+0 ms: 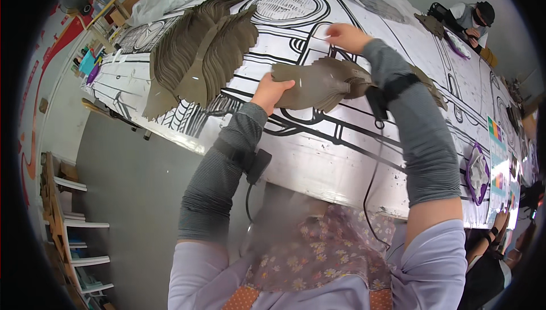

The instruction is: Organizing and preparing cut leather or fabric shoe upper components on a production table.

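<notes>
My left hand (270, 93) grips the left end of a flat grey-brown sheet piece (318, 81) with jagged edges. Its thumb lies on top and the fingers go underneath. Further right, the piece overlaps more of the same kind, partly hidden by my right forearm. Above the piece, my right hand (347, 38) has its fingertips pinched together. Something small and pale shows at them, too small to name. Two fanned rows of the same jagged pieces (199, 54) lie to the left on the table.
A white cover with black line drawings lies on the table (307, 165). Clear plastic bags (165, 3) lie at its far side. A purple-rimmed basket (476, 173) sits at the right. Another person (475, 23) sits at the far right; more arms show lower right. White shelves (85, 224) stand lower left.
</notes>
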The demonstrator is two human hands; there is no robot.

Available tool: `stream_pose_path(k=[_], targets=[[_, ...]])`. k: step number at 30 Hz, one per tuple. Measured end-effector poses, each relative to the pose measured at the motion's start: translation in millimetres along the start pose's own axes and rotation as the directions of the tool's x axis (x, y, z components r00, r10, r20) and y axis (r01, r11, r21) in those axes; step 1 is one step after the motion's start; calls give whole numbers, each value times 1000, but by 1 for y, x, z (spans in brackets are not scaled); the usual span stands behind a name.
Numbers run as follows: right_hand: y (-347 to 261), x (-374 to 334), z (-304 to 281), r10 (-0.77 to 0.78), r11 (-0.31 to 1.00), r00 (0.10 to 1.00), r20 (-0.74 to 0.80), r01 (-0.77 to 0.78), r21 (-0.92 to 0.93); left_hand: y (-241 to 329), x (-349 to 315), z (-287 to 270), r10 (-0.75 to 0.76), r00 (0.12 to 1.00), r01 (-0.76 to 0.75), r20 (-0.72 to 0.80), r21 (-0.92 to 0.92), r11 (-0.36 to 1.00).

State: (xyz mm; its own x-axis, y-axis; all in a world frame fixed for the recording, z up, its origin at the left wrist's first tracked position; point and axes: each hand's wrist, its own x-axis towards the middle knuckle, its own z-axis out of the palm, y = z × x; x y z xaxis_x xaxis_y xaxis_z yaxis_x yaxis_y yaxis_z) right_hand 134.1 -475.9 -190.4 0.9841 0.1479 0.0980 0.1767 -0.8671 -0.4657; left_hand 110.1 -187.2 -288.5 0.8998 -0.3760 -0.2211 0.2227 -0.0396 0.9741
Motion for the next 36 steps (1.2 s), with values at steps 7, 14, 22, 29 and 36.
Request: stream_pose_path(k=[7,14,22,29,36], targets=[[74,-129,-20,373,889,926,53,-340,-307,-2,-45,41,643,707,-464,293,879,109],[56,-157,22,406,835,910,-90,-409,-368,-29,-13,68,449,849,-352,280,932,83],[-21,-164,3,71,960,945,-319,-151,-235,24,20,62,233,917,-389,325,859,333],[-150,-198,66,-131,811,986,-103,167,561,118,-4,83,232,968,-250,-101,-245,937],[-200,-219,99,131,345,991,-30,-17,939,162,-26,87,386,877,-481,-287,-532,697]])
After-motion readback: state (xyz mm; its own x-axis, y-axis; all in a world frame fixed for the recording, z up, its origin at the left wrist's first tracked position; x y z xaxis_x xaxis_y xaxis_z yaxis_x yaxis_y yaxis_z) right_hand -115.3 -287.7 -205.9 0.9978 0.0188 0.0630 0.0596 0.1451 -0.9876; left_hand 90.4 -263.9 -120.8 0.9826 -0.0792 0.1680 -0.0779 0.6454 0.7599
